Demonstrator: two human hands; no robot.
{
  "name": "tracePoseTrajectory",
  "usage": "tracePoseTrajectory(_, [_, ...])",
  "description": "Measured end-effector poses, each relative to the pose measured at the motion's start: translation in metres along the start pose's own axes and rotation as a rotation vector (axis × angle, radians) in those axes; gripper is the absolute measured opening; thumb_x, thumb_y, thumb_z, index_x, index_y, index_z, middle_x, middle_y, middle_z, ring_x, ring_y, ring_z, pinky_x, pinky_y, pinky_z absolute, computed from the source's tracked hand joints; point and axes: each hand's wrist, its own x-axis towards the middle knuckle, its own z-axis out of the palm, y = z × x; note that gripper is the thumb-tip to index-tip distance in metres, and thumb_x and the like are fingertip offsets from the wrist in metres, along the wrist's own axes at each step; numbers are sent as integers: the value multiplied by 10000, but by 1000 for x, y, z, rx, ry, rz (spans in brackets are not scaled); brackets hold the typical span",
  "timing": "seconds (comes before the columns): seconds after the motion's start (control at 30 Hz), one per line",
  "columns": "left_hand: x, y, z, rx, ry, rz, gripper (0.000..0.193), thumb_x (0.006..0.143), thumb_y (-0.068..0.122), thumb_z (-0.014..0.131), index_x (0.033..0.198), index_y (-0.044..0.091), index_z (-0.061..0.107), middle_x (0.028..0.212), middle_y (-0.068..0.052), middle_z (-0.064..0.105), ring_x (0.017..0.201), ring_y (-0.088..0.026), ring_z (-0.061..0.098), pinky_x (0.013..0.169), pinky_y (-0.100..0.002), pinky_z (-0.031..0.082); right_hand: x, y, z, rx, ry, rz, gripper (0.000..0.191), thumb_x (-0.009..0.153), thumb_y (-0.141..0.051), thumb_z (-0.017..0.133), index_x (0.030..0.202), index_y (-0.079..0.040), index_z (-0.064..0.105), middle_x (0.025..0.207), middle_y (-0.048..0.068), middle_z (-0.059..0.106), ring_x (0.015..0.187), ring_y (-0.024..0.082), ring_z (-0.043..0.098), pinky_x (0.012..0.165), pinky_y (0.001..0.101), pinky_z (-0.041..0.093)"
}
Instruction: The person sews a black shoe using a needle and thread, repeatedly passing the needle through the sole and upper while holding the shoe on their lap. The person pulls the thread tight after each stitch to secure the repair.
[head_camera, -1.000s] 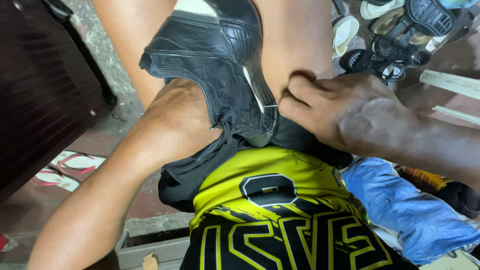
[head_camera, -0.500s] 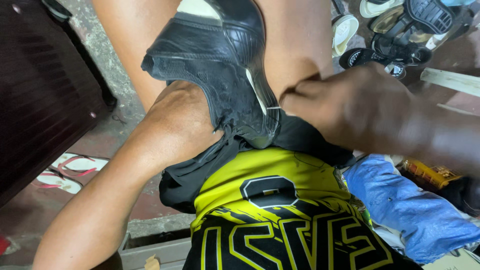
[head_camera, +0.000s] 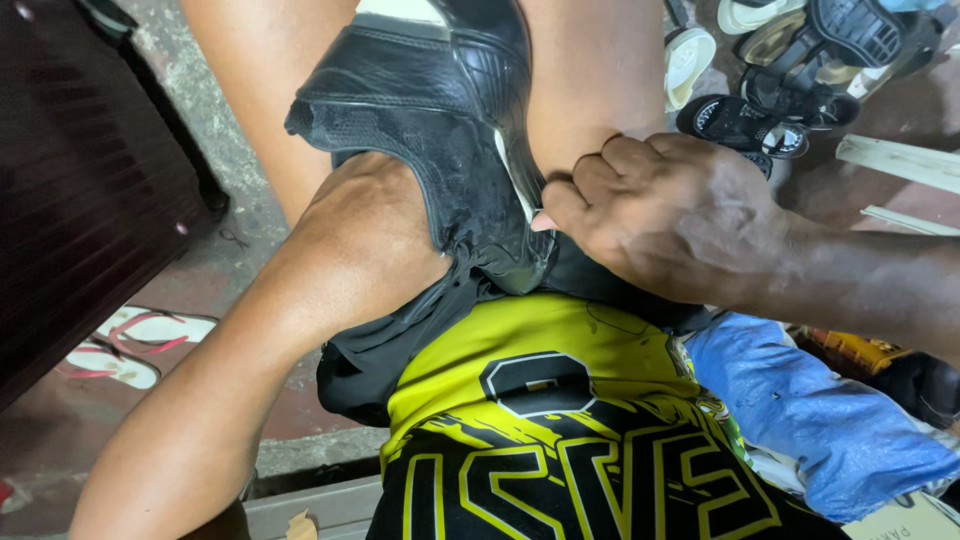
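A black leather shoe (head_camera: 440, 130) lies toe-down on my lap between my bare knees, its pale sole seam turned to the right. My left hand (head_camera: 375, 235) reaches in from the lower left and goes under or into the shoe. Its fingers are hidden, and it holds the shoe up. My right hand (head_camera: 665, 215) comes in from the right with the fingers curled and pinched against the sole seam near the heel. Whether the fingertips hold a small tool I cannot tell. I wear a yellow and black jersey (head_camera: 560, 430).
Several sandals and shoes (head_camera: 790, 70) lie on the floor at the top right. A pair of red-strapped flip-flops (head_camera: 125, 345) lies at the left, beside a dark wooden panel (head_camera: 80, 170). A blue cloth (head_camera: 820, 410) sits at my right side, with pale wooden strips (head_camera: 900, 160) beyond.
My right hand jerked away from the sole seam in a blur, then came back to pinch it. The shoe and my left arm have hardly moved.
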Motion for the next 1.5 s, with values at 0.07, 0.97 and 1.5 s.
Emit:
tracePoseTrajectory(0.07, [2, 1, 0, 38, 20, 34, 196, 643, 99, 728, 780, -38, 702, 902, -298, 692, 932, -462, 655, 894, -507, 498, -4, 5, 7, -28, -58, 4, 362, 970, -466, 649, 767, -166, 644, 655, -24, 606, 683, 131, 639, 571, 284, 529])
tracePoseTrajectory(0.97, [-64, 76, 23, 178, 675, 405, 197, 925, 80, 803, 1084, 7, 712, 1037, -121, 646, 771, -202, 677, 631, -317, 555, -30, 22, 6, 398, 58, 155, 241, 934, -298, 736, 852, -78, 681, 782, 80, 677, 728, 259, 674, 643, 375, 553])
tracePoseTrajectory(1.5, [-33, 60, 33, -126, 501, 260, 89, 1045, 30, 663, 1120, 38, 617, 1049, -118, 693, 933, -301, 732, 790, -386, 581, -21, 4, 15, 584, 65, 20, 354, 899, -488, 703, 908, -135, 689, 886, 37, 706, 791, 243, 715, 681, 392, 568])
